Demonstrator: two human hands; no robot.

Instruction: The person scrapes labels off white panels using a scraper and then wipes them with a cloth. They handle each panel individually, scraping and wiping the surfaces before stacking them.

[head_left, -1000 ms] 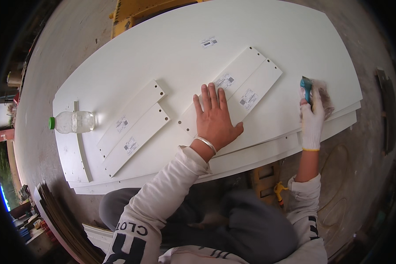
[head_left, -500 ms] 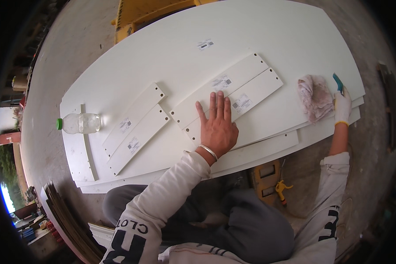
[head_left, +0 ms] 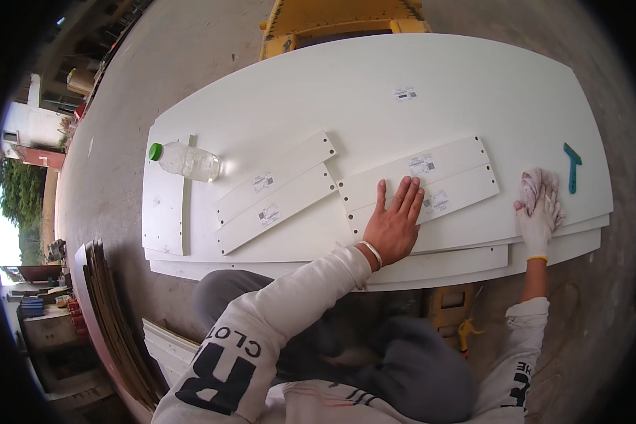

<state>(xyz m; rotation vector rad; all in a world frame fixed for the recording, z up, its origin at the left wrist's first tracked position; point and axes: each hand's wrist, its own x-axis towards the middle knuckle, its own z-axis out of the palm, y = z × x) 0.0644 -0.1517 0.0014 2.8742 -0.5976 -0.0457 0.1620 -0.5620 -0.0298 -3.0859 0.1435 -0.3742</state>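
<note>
My bare left hand lies flat, fingers stretched, across the near one of two white drilled boards that sit side by side, each with a printed label. At the right end of the big white panel, my right hand in a white glove grips a crumpled, pink-stained rag. Beyond the rag rests a teal scraper, touched by neither hand. Another pair of labelled white boards lies left of my left hand.
A clear bottle with a green cap lies on its side over a narrow white board at the left. Yellow metal equipment stands beyond the panel. Below its near edge hangs a yellow air gun. Stacked boards lean at lower left.
My right hand has let go of the scraper, which now lies on the panel, and has taken hold of the rag. The view has shifted; my left hand stays on the boards.
</note>
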